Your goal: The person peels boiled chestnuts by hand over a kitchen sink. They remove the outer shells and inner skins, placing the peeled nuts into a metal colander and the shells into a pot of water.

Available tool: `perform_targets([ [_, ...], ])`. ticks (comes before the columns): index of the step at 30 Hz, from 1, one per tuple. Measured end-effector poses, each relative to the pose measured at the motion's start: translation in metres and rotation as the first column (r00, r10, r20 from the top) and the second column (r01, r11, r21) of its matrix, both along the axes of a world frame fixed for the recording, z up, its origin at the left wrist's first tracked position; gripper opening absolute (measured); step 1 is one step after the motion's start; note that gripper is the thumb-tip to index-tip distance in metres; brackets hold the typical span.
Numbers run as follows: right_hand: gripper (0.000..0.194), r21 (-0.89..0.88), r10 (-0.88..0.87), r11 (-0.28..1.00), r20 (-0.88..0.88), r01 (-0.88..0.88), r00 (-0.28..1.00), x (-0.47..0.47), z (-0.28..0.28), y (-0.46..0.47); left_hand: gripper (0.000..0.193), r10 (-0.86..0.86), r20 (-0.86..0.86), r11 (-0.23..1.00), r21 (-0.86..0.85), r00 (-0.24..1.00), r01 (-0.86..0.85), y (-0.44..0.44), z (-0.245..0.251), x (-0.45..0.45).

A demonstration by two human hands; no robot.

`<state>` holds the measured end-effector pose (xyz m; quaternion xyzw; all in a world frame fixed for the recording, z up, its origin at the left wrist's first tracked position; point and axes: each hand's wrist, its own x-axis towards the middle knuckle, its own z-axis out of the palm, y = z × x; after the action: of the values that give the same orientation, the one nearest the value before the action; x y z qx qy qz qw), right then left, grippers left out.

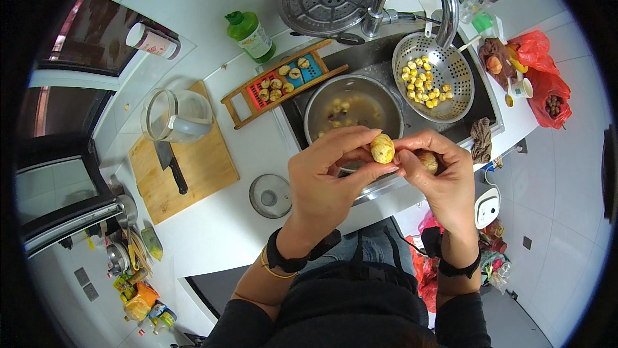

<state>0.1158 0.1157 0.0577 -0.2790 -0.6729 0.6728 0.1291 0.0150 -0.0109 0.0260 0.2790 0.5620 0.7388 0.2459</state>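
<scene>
My left hand (pixel 326 169) pinches a peeled yellow chestnut (pixel 383 148) between thumb and fingertips. Close beside it, the thumb and index finger of my right hand (pixel 442 176) meet the chestnut's right side. A brown, rounded piece (pixel 428 161), perhaps a chestnut in its skin, sits within the curled right fingers. Both hands are over the near rim of a metal basin (pixel 315 119), where cloudy water holds several yellow chestnuts (pixel 342 106) and dark bits. Peeled chestnuts (pixel 419 80) lie in the perforated metal colander (pixel 454 70) to the right.
The basin and colander stand in the sink (pixel 405 128) under a curved faucet (pixel 449 5). Left of it, a wooden-framed grater (pixel 241 117) carries several chestnuts. A cleaver (pixel 169 164) and glass jar (pixel 157 114) rest on a cutting board (pixel 212 169). A glass lid (pixel 270 197) lies nearby.
</scene>
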Motion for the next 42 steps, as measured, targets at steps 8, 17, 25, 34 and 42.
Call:
perform_targets([
  [8, 0.011, -0.084, -0.033, 0.996, -0.058, 0.028, 0.998, 0.001, -0.008, 0.013, 0.038, 0.022, -0.035, 1.0, -0.013, 0.999, -0.022, 0.003, 0.002, 0.0],
  [17, 0.023, -0.123, -0.054, 0.991, 0.003, 0.054, 0.999, -0.002, -0.059, 0.027, 0.037, 0.064, -0.378, 0.985, -0.126, 0.923, -0.12, 0.007, -0.006, 0.001],
  [25, 0.068, -0.689, -0.147, 0.723, -0.086, 0.048, 0.985, -0.011, -0.094, 0.038, 0.031, -0.135, 0.492, 0.99, 0.031, 0.86, 0.138, 0.017, -0.017, -0.007],
  [34, 0.068, -0.85, -0.301, 0.526, -0.218, -0.029, 0.929, 0.009, -0.101, 0.061, 0.028, -0.133, 0.56, 0.989, 0.019, 0.818, 0.148, 0.053, -0.041, -0.012],
  [42, 0.041, -0.768, -0.36, 0.631, -0.168, 0.107, 0.918, 0.038, -0.123, 0.075, 0.03, -0.161, 0.538, 0.889, -0.286, 0.827, 0.358, 0.159, -0.151, -0.04],
])
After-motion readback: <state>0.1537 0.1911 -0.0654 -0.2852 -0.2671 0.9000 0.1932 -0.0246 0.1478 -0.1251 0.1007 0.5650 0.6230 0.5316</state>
